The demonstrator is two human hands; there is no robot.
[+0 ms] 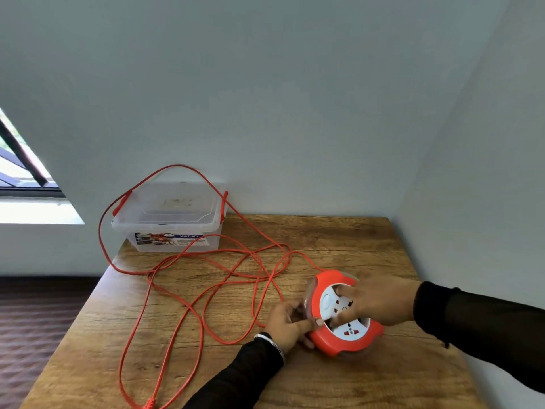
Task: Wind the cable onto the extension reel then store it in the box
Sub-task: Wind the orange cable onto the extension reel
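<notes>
An orange extension reel (pixel 330 342) with a white socket face lies flat on the wooden table (pixel 339 237), near its right front. My left hand (pixel 287 324) grips the reel's left rim. My right hand (pixel 379 299) rests on top, fingers pressed into the white socket face. A long orange cable (pixel 188 308) runs from the reel in loose loops across the table, over the box and off the left edge; its plug end (pixel 149 405) lies at the front. A clear plastic box (pixel 169 219) with red latches and its lid on stands at the table's back left.
The table sits in a corner, with grey walls behind and to the right. A window (pixel 20 163) is at the far left. Dark floor (pixel 32 329) lies beyond the table's left edge.
</notes>
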